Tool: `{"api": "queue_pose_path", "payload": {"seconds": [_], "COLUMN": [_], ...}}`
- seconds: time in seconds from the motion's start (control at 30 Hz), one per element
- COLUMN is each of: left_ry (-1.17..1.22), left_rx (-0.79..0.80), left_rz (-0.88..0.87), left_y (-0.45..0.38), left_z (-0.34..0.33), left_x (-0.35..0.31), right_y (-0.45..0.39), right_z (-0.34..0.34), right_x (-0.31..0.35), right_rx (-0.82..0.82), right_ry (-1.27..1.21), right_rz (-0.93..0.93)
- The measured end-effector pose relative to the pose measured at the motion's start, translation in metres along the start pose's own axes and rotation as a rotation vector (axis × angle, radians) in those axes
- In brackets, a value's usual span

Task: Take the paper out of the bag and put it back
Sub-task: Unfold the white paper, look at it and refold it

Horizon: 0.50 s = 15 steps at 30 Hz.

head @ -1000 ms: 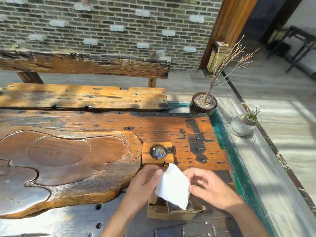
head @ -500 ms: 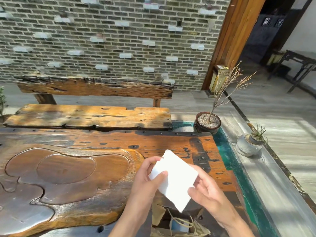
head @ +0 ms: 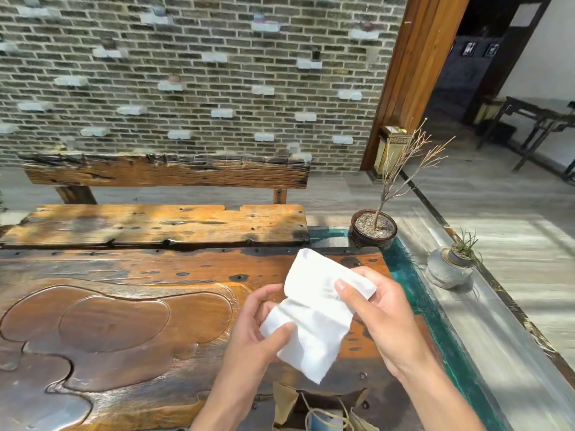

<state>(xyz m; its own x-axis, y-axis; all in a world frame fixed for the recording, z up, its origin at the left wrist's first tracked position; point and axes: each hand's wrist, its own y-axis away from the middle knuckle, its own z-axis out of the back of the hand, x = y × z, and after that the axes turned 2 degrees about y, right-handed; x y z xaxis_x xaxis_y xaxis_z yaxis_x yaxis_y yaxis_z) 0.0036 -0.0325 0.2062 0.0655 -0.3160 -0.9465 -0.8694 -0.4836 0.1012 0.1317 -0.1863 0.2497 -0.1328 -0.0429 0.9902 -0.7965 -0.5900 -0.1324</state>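
Over the table (head: 155, 269), from the head camera, two bare hands hold one white paper (head: 314, 318), soft and creased, lifted clear above the bag (head: 314, 409). His or her left hand (head: 258, 331) pinches the lower left corner with thumb on top; the right hand (head: 382, 309) clamps the upper right edge. One brown paper bag with string handles stands open at the bottom edge. Rough, weathered planks with a carved, glossy tray shape make up the table; one bench (head: 161, 219) sits behind. Two pots: a dark round one (head: 370, 234) with a bare twig, a grey stony one (head: 448, 269) with green shoots.
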Motion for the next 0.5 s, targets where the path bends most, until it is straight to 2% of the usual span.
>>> {"api": "queue_pose_path", "payload": {"seconds": [0.2,0.27,0.37,0.5], "left_ry": [-0.122,-0.119,-0.146,-0.114], "left_rx": [0.306,0.359,0.342,0.27], "left_rz": [-0.054,-0.089,-0.154,-0.206], "left_y": [-0.015,-0.02,-0.028,-0.036], "left_z": [-0.007,-0.01,-0.018,-0.028], "left_x": [-0.035,-0.049,-0.066,-0.073], "right_y": [-0.025,-0.032,-0.04,-0.044], "right_z": [0.009,0.012,0.013,0.011], "right_x": [0.036,0.048,0.062,0.072], "right_rx": [0.114,0.159,0.193,0.159], "right_ry": [0.005,0.049,0.098,0.111], "right_rz": [0.113,0.138,0.144,0.141]}}
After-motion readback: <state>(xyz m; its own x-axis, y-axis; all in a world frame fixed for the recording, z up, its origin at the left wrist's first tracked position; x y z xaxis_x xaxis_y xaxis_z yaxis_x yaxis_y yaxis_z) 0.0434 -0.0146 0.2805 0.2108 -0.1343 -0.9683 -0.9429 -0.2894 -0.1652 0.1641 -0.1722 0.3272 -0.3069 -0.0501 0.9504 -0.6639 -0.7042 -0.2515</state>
